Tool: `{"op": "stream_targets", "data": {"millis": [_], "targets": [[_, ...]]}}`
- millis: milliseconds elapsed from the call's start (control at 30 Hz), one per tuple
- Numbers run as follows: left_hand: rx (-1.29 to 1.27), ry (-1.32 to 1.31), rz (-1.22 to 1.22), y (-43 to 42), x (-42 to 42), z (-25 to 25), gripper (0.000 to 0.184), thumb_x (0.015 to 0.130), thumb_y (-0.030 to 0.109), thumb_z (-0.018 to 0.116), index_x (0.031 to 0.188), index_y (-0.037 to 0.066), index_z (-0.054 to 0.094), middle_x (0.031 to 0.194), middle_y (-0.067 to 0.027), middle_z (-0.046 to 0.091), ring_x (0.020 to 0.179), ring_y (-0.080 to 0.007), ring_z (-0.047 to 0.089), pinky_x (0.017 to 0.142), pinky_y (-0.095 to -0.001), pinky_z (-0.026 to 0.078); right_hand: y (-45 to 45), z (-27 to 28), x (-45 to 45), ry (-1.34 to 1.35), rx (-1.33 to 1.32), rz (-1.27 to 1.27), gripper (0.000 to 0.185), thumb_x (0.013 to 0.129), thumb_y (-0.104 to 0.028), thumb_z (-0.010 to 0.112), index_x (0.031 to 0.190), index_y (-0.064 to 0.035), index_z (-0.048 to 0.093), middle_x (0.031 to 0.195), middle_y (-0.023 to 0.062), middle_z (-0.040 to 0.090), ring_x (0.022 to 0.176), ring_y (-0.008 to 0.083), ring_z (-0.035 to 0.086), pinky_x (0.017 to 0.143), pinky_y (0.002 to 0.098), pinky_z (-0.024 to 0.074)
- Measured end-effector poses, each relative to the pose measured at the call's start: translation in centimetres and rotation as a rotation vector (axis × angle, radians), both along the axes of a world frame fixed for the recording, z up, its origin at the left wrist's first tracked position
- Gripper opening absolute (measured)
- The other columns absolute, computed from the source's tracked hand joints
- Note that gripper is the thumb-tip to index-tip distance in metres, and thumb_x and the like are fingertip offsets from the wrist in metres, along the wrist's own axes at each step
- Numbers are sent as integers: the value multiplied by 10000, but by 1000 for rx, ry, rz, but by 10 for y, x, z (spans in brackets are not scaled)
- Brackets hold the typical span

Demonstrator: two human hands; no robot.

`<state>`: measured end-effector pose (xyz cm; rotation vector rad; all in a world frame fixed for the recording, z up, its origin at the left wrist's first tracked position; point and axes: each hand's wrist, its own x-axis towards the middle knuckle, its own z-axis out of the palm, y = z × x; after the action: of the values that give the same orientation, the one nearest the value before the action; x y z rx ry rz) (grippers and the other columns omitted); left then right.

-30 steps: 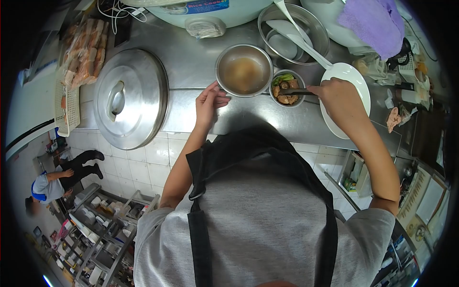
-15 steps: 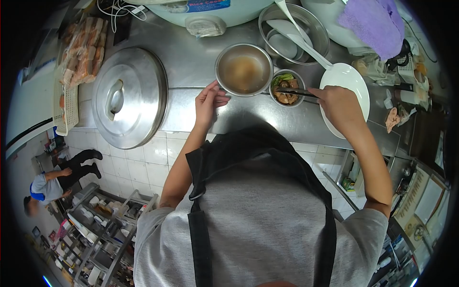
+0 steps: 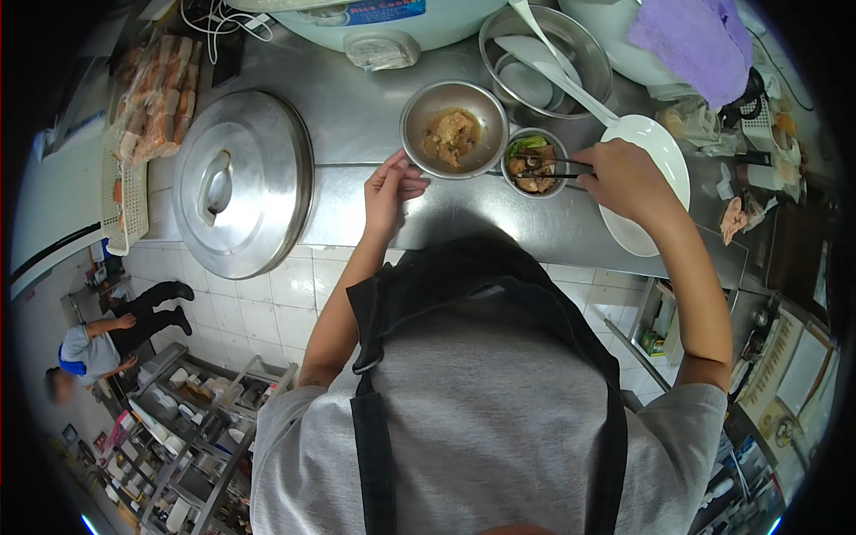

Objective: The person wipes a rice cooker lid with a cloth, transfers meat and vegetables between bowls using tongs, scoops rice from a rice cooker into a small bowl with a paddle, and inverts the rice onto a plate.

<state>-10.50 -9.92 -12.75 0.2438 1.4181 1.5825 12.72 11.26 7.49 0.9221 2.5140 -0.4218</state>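
My left hand (image 3: 390, 185) is at the lower left of a steel bowl (image 3: 415, 165), its fingers stretched out and fingertips at the bowl's rim. Lumps of brown food (image 3: 453, 135) in a little liquid lie in that bowl. Dark tongs (image 3: 560, 176) are held in my right hand (image 3: 624, 176), closed around their near end. Their two prongs stand apart and reach into a smaller bowl (image 3: 563, 189). Inside it are green vegetables (image 3: 526, 145) and brown meat pieces (image 3: 535, 183). A white oval plate (image 3: 673, 165) lies partly under my right hand.
A large round metal lid (image 3: 259, 178) rests on the counter at left, beside bagged food (image 3: 165, 98) in a basket (image 3: 134, 209). Behind the bowls stand a rice cooker (image 3: 446, 31) and a steel basin (image 3: 599, 67) with ladles. A person (image 3: 98, 343) is far left.
The tongs' prongs have spread apart over the smaller bowl. Food in the steel bowl was blurred and now shows as distinct lumps. My left hand has stayed at the rim.
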Motion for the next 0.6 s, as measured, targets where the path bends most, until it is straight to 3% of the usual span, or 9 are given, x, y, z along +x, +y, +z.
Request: {"op": "stream_targets", "data": {"millis": [133, 267, 467, 600], "targets": [[-26, 20, -38, -1, -2, -1, 453, 989, 233, 526, 1368, -13, 488, 929, -91, 641, 787, -203, 694, 715, -302, 587, 0, -3, 1, -7, 10, -6, 324, 826, -133, 678, 1147, -96, 705, 877, 172, 704, 870, 324, 671, 804, 431, 513], [-11, 2, 5, -1, 0, -2, 390, 991, 204, 536, 1322, 0, 553, 900, -87, 665, 759, -195, 705, 667, -289, 597, -1, 12, 16, -3, -37, -103, 342, 826, -108, 681, 1163, -158, 709, 865, 160, 701, 834, 318, 667, 766, 423, 512], [-12, 9, 5, 0, 0, -2, 383, 988, 193, 534, 1318, 1, 556, 899, -89, 668, 757, -196, 705, 666, -293, 597, 4, -10, 34, 170, -32, 50, 371, 798, -59, 674, 1158, -145, 705, 917, 136, 703, 831, 319, 657, 779, 423, 514], [-11, -4, 7, 0, 1, 0, 380, 988, 191, 534, 1314, -2, 558, 895, -91, 670, 754, -196, 706, 669, -292, 597, 4, -25, 35, 243, -94, -2, 385, 789, -66, 691, 1164, -151, 702, 942, 126, 705, 850, 312, 656, 776, 421, 512]]}}
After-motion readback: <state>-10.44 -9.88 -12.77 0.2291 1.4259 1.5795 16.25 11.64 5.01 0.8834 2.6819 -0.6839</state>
